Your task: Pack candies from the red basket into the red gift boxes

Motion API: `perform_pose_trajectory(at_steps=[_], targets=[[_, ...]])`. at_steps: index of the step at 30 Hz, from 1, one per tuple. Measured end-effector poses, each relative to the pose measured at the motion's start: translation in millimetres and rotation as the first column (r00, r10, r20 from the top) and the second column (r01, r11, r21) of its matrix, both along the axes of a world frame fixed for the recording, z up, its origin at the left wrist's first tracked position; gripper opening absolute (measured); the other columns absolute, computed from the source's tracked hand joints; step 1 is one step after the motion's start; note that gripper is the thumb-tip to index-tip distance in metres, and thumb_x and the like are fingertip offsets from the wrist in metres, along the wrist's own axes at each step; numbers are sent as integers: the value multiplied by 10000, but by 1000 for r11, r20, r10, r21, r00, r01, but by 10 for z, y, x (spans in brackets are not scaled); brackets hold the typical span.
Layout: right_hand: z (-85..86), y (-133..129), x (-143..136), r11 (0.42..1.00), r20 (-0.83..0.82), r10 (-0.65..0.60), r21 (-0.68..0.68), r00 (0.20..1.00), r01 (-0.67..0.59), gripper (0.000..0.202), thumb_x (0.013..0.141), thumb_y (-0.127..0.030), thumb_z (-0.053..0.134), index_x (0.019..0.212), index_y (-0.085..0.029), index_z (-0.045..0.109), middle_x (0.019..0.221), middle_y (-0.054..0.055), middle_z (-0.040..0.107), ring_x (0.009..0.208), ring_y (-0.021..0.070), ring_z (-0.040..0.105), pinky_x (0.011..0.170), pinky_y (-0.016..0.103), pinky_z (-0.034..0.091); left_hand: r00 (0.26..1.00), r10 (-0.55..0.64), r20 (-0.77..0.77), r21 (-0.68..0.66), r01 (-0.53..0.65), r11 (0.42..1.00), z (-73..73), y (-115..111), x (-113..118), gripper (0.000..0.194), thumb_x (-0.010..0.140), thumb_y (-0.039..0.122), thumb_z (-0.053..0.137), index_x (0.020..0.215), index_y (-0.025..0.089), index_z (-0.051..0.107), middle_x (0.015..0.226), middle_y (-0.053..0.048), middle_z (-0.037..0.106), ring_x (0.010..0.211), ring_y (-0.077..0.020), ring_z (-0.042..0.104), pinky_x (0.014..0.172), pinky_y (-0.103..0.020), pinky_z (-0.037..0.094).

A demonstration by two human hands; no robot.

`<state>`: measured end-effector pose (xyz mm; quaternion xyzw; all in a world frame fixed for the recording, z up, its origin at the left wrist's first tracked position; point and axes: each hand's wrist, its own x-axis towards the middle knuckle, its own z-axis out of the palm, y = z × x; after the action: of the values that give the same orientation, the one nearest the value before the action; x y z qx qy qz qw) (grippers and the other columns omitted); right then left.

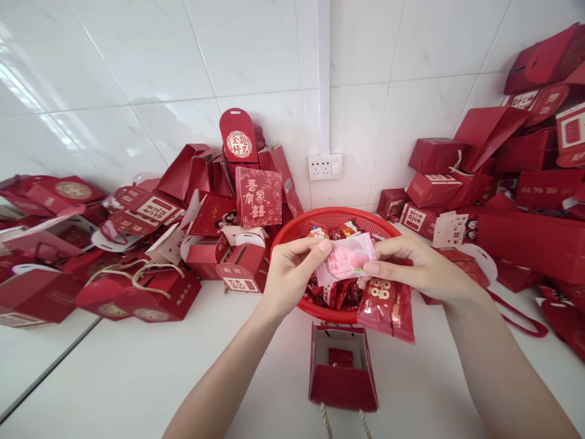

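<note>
My left hand (292, 268) and my right hand (404, 265) pinch a pink wrapped peach candy (346, 258) by its two ends, above a red plastic basket (292, 225). Red and gold wrapped sweets (336, 296) fill the basket beneath my fingers. A larger red foil packet (388, 310) hangs over the basket's front right rim, just below my right hand. In front of the basket stands an open red gift box (343, 387) with rope handles, and one small red wrapped piece (340, 358) lies inside it.
Many red gift boxes (158, 289) crowd the left side of the white table (256, 378). More red boxes (534, 235) are piled high on the right. A wall socket (325, 166) sits on the tiled wall behind the basket. A dark seam (50, 369) crosses the table at left.
</note>
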<state>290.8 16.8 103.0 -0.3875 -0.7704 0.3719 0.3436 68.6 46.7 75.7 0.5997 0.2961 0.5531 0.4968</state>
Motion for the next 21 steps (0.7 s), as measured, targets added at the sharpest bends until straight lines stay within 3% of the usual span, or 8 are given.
perform_pose_trajectory(at_steps=[5,8,10,12,15,18,21], targets=[[10,-4,2,1000,-7,3,2,1000,-3,390,925,-529,664,798,-185,797,771,45,756,721,182,655,685,289,501,1000,-21,-12,9,21,1000,5,4,-12,314,798,473,811,790,159,809,748,-37,746,642,-134,620,606,-235,507],[13,2,-14,999,19,-24,46,1000,23,397,929,-528,656,775,-186,786,744,40,743,700,182,646,665,294,501,992,-117,-55,-34,115,993,35,-3,-35,396,845,548,742,810,158,796,581,-15,681,468,-114,577,472,-223,445],[-3,13,-29,982,28,-112,157,993,106,371,941,-490,648,754,-196,776,705,31,726,675,184,641,652,303,508,976,-195,-99,-81,187,979,56,-10,-47,442,879,589,685,922,166,804,452,11,604,359,-114,530,408,-225,408],[-36,30,-42,918,4,-223,336,975,209,298,961,-398,633,793,-210,792,747,39,745,712,201,667,672,324,528,973,-209,-95,-90,201,976,70,-16,-50,442,870,576,703,1042,181,802,474,5,640,396,-136,595,463,-235,485],[-93,50,-47,769,-64,-295,577,953,277,243,977,-241,580,1002,-243,822,966,66,791,876,234,724,767,360,570,989,-150,8,13,150,989,71,-15,-39,330,801,471,812,989,200,823,813,-65,794,731,-196,752,718,-284,609],[-123,50,-42,676,-76,-305,685,949,272,322,980,-167,547,1142,-288,797,1045,55,795,935,223,743,816,354,594,987,-141,76,141,129,982,51,-2,-32,184,752,276,867,924,219,834,1079,-83,787,1019,-225,734,861,-289,612],[-133,50,-39,600,-69,-332,754,941,267,346,980,-134,557,1192,-301,774,1014,37,803,863,191,751,780,321,606,984,-163,69,208,146,967,25,16,-40,285,724,145,866,990,240,831,1137,-81,762,1091,-215,705,901,-282,611]])
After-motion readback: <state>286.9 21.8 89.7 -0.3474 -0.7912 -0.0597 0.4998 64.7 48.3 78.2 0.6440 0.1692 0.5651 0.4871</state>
